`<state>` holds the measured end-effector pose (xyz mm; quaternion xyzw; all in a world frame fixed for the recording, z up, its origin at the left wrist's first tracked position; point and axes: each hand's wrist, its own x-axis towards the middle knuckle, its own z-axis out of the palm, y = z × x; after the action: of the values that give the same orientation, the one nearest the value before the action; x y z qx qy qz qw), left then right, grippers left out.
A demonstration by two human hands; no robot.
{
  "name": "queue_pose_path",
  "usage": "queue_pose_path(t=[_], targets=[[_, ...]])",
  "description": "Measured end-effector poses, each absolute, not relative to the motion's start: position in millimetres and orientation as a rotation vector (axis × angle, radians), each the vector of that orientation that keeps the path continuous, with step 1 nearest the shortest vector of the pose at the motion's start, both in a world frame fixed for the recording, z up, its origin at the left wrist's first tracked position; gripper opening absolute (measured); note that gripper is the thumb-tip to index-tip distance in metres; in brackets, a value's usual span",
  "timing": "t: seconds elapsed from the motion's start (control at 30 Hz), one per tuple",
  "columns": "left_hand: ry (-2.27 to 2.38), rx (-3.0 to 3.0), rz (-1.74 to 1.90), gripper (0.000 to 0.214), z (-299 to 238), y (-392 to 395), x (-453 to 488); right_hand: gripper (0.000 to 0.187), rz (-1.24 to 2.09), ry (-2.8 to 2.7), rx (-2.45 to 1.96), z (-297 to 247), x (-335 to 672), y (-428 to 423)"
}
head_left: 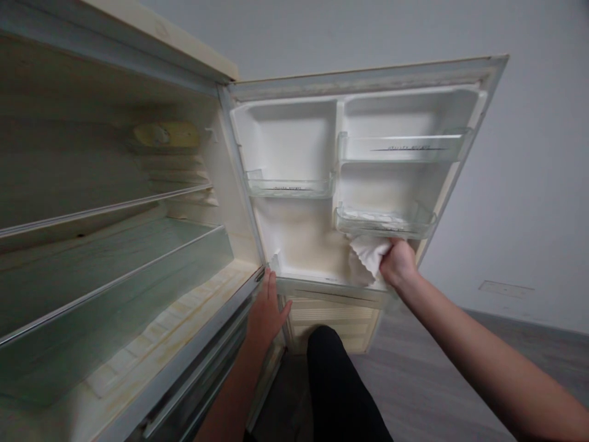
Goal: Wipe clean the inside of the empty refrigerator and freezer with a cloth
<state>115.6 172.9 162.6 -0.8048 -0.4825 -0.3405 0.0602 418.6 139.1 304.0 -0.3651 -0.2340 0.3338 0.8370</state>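
A white cloth [368,255] is bunched in my right hand [398,263], just under the lower right clear shelf [386,222] of the open fridge door [299,230]. Part of the cloth hangs down over the door's inner panel. My left hand [267,312] reaches to the hinge-side end of the clear bottom bin [331,285]. Its fingers are stretched out and the thumb stands apart. Whether the fingertips press on the bin or only rest near it, I cannot tell.
On the left stands the fridge's open compartment, with glass shelves [105,209], a clear drawer front [151,307] and yellowed stains. A second, lower door [331,316] is also open. My dark-clothed leg [335,387] is below, over a grey floor [427,380].
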Motion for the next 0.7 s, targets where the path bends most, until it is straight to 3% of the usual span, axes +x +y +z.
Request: queue_pose_path(t=[0.13,0.23,0.33,0.43,0.5,0.7], targets=[[-1.459,-2.441,-1.006,0.093,163,170,117,0.029,0.375,-0.679,-1.102,298,446,113],[-1.434,-2.431,-1.022,0.094,162,169,119,0.038,0.027,-1.212,-1.456,291,462,97],[-1.406,-2.442,-1.028,0.094,162,168,118,0.036,-0.357,-1.757,-1.817,285,470,90],[-1.404,-2.468,-1.026,0.093,162,166,118,0.034,-0.564,-1.961,-2.187,283,469,94],[-1.414,-2.476,-1.028,0.093,162,164,118,0.035,-0.549,-1.984,-2.356,285,466,103],[-1.455,-2.49,-1.014,0.091,166,156,122,0.028,-0.087,-1.985,-2.504,291,442,149]])
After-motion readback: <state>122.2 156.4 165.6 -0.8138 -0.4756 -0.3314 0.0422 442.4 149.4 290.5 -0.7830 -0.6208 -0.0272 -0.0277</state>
